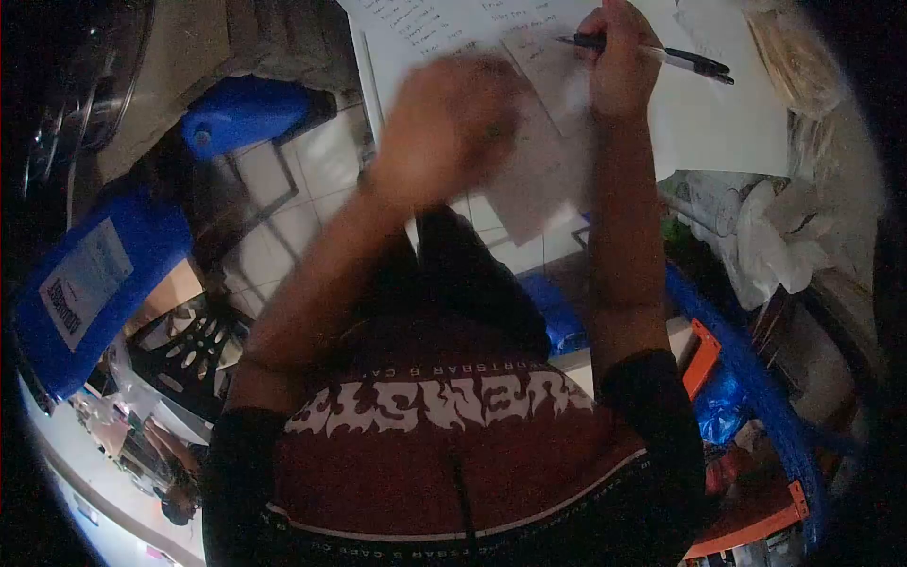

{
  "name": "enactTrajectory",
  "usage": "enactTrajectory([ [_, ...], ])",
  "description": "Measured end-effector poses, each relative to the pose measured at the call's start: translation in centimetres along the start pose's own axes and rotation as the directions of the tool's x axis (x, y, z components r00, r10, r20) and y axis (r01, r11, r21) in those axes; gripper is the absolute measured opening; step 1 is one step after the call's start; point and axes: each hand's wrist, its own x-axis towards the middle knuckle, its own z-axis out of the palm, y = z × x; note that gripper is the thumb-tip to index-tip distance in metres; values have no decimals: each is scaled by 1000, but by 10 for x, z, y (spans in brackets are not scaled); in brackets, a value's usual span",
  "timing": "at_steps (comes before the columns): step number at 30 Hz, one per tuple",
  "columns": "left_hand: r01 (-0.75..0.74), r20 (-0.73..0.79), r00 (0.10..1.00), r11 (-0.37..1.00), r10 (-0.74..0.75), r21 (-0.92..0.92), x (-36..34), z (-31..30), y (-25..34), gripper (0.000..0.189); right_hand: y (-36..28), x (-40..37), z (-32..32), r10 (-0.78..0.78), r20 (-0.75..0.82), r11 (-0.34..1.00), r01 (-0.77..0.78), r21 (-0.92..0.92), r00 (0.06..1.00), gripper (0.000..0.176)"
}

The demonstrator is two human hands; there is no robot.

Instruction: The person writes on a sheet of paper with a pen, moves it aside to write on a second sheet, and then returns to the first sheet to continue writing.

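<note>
My right hand (624, 61) is closed around a black pen (697, 64) that has a clear middle section. Written sheets of paper (406, 21) lie under and beyond both hands, with lines of handwriting on them. My left hand (453, 123) is smeared by motion over the near edge of these sheets, its fingers bent. Between my two arms hangs a pale, blurred slip of paper (539, 184), its top overlapping the sheets. I cannot tell whether my left hand grips the slip.
White plastic bags (779, 236) lie at the right beside the papers. A blue seat with a label (104, 283) and a black perforated crate (184, 354) are on the left. Tiled floor (274, 208) shows below. An orange-edged rack (701, 359) stands by my right elbow.
</note>
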Motion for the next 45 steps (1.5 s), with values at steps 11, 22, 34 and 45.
enactTrajectory([
  [11, 67, 184, 970, 907, -156, 415, 24, -17, -24, 45, -3, -3, 7, 17, 183, 972, -59, 228, 983, 38],
  [22, 71, 186, 967, 885, -174, 460, 23, -13, -24, 45, -2, -13, -10, -4, 214, 936, 79, -342, 977, 37],
  [34, 75, 161, 975, 909, -153, 409, 25, -17, -19, 45, 7, -13, -16, -94, 273, 894, 202, -400, 957, 43],
  [45, 83, 152, 974, 891, -167, 446, 26, -16, -18, 44, 62, -4, -25, -15, 516, 400, -468, 788, 857, 37],
])
